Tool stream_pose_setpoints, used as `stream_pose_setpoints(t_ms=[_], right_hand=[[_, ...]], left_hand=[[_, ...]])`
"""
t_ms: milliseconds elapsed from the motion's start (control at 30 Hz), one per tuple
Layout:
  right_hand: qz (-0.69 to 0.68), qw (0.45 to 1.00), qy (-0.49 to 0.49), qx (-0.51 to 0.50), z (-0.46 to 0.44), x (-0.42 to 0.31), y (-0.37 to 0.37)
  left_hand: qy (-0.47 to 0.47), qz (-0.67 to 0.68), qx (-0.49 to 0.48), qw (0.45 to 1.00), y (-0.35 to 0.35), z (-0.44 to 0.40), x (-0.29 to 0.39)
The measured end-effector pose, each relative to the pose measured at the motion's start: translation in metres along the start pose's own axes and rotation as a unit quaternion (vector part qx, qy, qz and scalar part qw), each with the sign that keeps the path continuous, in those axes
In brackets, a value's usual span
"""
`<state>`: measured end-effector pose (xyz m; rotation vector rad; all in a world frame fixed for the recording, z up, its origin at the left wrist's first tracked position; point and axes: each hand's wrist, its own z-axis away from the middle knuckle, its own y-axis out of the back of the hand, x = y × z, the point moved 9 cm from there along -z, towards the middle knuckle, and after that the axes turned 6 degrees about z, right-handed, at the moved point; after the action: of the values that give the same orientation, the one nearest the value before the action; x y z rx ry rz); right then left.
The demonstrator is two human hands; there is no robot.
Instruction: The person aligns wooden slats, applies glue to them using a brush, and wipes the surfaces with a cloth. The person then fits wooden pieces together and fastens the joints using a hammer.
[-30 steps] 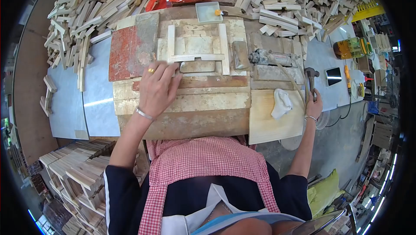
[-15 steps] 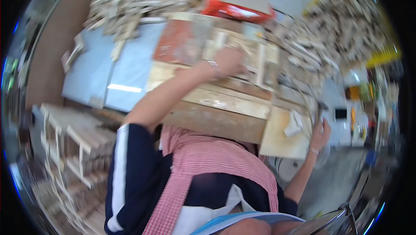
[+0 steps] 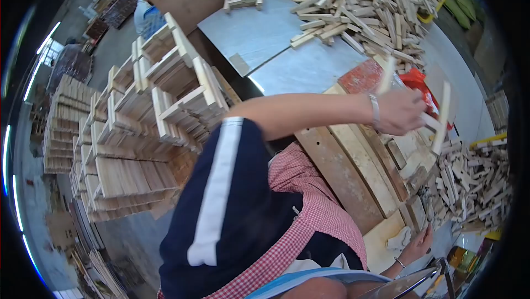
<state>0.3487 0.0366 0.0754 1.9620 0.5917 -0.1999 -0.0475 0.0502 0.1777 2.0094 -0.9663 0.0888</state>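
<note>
My left hand (image 3: 400,112) reaches across the workbench, closed around an H-shaped wooden frame (image 3: 443,114). The frame is raised above the bench jig, with one bar on each side of the hand; its crosspiece is partly hidden by the fingers. Below it is the wooden jig (image 3: 395,153) with its strips and blocks. My right hand (image 3: 418,247) is low at the right, beside a pale board (image 3: 381,238) with a crumpled white cloth (image 3: 398,238) on it. Its fingers look loosely extended, and nothing shows in them.
Stacked wooden frames (image 3: 132,150) stand on the left. Another H-shaped frame (image 3: 243,2) lies on the blue-grey tabletop (image 3: 248,28). Loose wood sticks (image 3: 364,6) are heaped at the back, and small wood pieces (image 3: 469,188) at the right. A red plastic packet (image 3: 418,81) lies behind the jig.
My left hand was down at the jig and is now lifted away with the wooden frame in it. The view has swung left, bringing the stacked frames into sight.
</note>
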Motion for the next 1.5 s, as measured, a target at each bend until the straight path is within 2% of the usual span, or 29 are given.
stream_pose_setpoints(t_ms=[33,67,100,167,233,300,367,467,600,633,667,700,733,767,867,933,1167,1233,1367,1500], right_hand=[[-0.01,1.0,0.004,-0.001,-0.006,-0.011,-0.004],[-0.011,0.999,0.032,-0.022,-0.012,-0.026,-0.01],[-0.013,0.997,0.061,-0.042,-0.016,-0.04,-0.019],[-0.038,0.995,0.073,-0.047,-0.025,-0.056,-0.032],[-0.057,0.993,0.086,-0.052,-0.034,-0.071,-0.045],[-0.076,0.986,0.14,-0.053,-0.043,-0.092,-0.055],[-0.082,0.981,0.164,-0.061,-0.053,-0.119,-0.062],[-0.106,0.973,0.188,-0.077,-0.061,-0.155,-0.07],[-0.117,0.965,0.221,-0.083,-0.066,-0.186,-0.078],[-0.118,0.964,0.227,-0.075,-0.066,-0.187,-0.079],[-0.118,0.963,0.234,-0.066,-0.066,-0.188,-0.083],[-0.116,0.965,0.228,-0.061,-0.067,-0.191,-0.084],[-0.112,0.967,0.223,-0.055,-0.065,-0.195,-0.083],[-0.119,0.967,0.218,-0.055,-0.065,-0.2,-0.081],[-0.136,0.966,0.218,-0.042,-0.059,-0.206,-0.077],[-0.15,0.968,0.192,-0.056,-0.058,-0.196,-0.075],[-0.163,0.977,0.117,-0.075,-0.043,-0.141,-0.067],[-0.156,0.979,0.057,-0.118,-0.039,-0.119,-0.073],[-0.16,0.98,0.075,-0.092,-0.034,-0.096,-0.067],[-0.17,0.976,0.104,-0.087,-0.036,-0.103,-0.069]], left_hand=[[-0.011,-0.052,0.002,0.999,0.036,0.022,0.008],[0.042,-0.046,0.026,0.998,0.067,0.046,0.0],[0.09,-0.059,0.001,0.994,0.102,0.069,0.006],[0.166,-0.144,0.009,0.976,0.16,0.128,0.009],[0.292,-0.245,0.036,0.924,0.218,0.183,0.026],[0.384,-0.316,0.033,0.867,0.258,0.24,0.037],[0.437,-0.338,0.015,0.833,0.277,0.293,0.037],[0.48,-0.311,-0.014,0.82,0.278,0.341,0.026],[0.5,-0.233,0.008,0.834,0.281,0.342,0.028],[0.512,-0.218,0.009,0.831,0.282,0.347,0.026],[0.562,-0.178,0.005,0.808,0.282,0.353,0.024],[0.534,-0.178,-0.008,0.826,0.281,0.351,0.024],[0.565,-0.169,-0.017,0.808,0.28,0.355,0.021],[0.539,-0.213,-0.031,0.815,0.281,0.357,0.022],[0.513,-0.231,-0.016,0.827,0.281,0.359,0.028],[0.536,-0.244,-0.037,0.808,0.282,0.36,0.028],[0.523,-0.232,-0.042,0.819,0.282,0.357,0.021],[0.585,-0.23,-0.055,0.776,0.284,0.364,0.018],[0.569,-0.231,-0.052,0.788,0.289,0.38,0.009],[0.559,-0.292,-0.106,0.769,0.299,0.378,0.015]])
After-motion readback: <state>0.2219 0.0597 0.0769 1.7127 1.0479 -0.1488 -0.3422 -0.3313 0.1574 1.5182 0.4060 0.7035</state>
